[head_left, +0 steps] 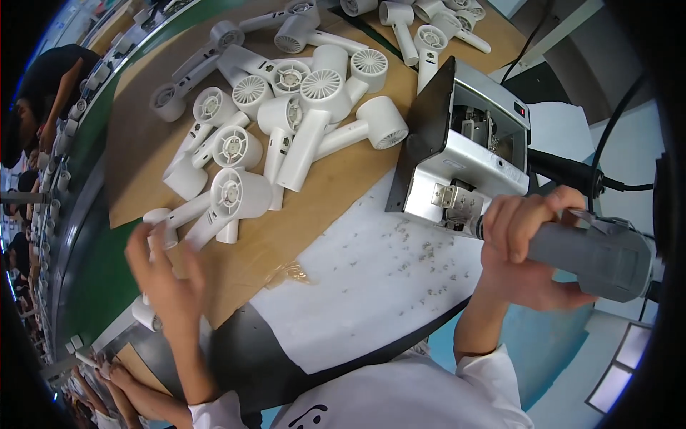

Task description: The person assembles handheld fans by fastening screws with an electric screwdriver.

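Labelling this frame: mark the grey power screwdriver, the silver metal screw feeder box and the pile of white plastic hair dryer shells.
grey power screwdriver (593, 254): head view, on its barrel.
silver metal screw feeder box (468, 154): head view, on its front face.
pile of white plastic hair dryer shells (304, 107): head view, on a central shell.

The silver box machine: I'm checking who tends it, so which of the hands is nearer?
Right. The right hand holds a grey tool beside the silver box machine; the left hand is far across the table.

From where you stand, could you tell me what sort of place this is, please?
Probably a factory assembly line. A heap of identical white hair dryer housings lies on the cardboard-covered bench, the right hand grips a grey electric screwdriver at a screw feeder machine, and other workers line the conveyor.
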Motion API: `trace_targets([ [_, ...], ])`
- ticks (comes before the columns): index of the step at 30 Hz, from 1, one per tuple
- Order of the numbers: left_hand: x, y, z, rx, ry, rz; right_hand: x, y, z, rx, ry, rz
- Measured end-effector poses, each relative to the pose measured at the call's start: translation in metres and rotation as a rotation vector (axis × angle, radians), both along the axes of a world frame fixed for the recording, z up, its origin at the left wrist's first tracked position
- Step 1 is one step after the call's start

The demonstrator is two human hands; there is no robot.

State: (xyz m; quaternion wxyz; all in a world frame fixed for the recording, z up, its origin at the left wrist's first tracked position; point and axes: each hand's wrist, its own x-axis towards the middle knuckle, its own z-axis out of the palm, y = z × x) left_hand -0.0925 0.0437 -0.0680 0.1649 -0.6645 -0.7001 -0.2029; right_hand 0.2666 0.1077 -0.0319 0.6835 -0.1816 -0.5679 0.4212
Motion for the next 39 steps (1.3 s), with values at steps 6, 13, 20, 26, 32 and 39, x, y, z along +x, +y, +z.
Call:
trace_targets([
  [6,0.018,0.016,-0.016,-0.316,-0.192,-0.041,-0.011,0.004,-0.01,-0.118,0.011,-0.116],
  [13,-0.001,-0.012,0.013,-0.037,-0.737,0.034,-0.01,0.008,-0.015,-0.054,-0.048,-0.031],
  [20,0.03,0.005,0.013,0.119,-1.073,-0.256,-0.026,0.004,-0.011,-0.311,-0.013,-0.308],
  [26,0.068,0.0,0.001,-0.209,-1.11,-0.815,-0.018,-0.029,-0.005,-0.288,0.209,-0.228],
  [32,0.08,0.011,0.006,-0.323,-0.937,-0.983,-0.01,-0.008,-0.009,0.029,0.01,-0.151],
  [39,0.081,0.01,0.005,-0.29,-0.971,-0.971,-0.02,-0.001,-0.018,-0.037,-0.03,-0.259],
])
